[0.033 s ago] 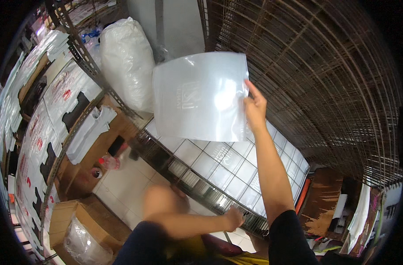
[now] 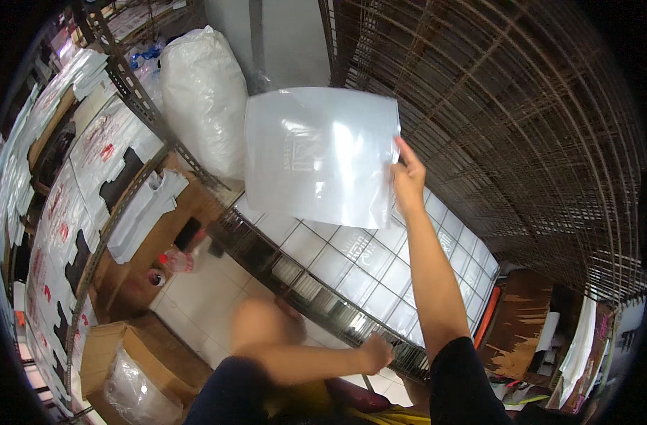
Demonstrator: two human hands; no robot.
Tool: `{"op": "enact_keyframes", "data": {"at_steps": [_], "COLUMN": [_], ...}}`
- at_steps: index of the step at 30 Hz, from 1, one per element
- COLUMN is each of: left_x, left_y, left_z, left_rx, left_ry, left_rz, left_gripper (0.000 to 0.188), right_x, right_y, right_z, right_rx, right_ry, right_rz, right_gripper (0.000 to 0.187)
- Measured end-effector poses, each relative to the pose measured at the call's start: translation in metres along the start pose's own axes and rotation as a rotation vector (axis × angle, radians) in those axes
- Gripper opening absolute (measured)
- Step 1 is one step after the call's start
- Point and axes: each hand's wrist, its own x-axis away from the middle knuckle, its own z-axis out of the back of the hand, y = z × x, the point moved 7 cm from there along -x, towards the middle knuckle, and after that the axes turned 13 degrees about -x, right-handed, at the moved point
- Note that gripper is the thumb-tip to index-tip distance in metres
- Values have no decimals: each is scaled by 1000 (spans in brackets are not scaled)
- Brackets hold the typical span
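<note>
My right hand [image 2: 410, 180] pinches the right edge of a clear, slightly milky plastic sheet [image 2: 323, 159] between thumb and fingers. Faint white print and bright glare show on the sheet, which spreads out to the left of the hand and bows a little. Whether it is one layer or several, I cannot tell. Below it lies a wire-grid rack [image 2: 306, 282] with pale printed sheets [image 2: 366, 258] showing under its bars. My left hand [image 2: 375, 354] is closed beside the rack's near edge, and anything inside it is hidden.
Tall stacked wire racks [image 2: 493, 120] curve up on the right. A stuffed white sack [image 2: 203, 99] stands at the back left. Printed plastic bags [image 2: 61, 212] fill shelves at the left. An open cardboard box [image 2: 100, 354] and a clear bottle [image 2: 178, 261] are low on the left.
The plastic sheet has tipped slightly, its top right corner lower and its glare shifted left. My right hand has moved down a touch, still gripping it. My left hand stays put.
</note>
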Motion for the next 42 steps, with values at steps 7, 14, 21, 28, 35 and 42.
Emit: {"op": "enact_keyframes", "data": {"at_steps": [7,14,21,28,35,42], "left_x": [6,15,15,1,2,5], "left_y": [-4,-22,-26,-24,-23,-27], "left_z": [19,31,42,24,25,30], "left_rx": [35,-23,-7,91,44,46], "left_ry": [62,78,94,269,262,279], "left_rz": [7,16,29,126,106,115], "left_gripper": [30,28,28,26,25,27], "right_x": [-8,-29,-39,-37,-38,-39], "right_y": [162,238,279,265,273,279], "right_z": [19,81,126,110,116,125], "right_rx": [-81,224,379,658,654,616], "right_ry": [118,265,388,372,405,425], "right_rz": [-181,-280,-211,-84,-108,-118], "right_gripper": [69,67,52,46,44,43]}}
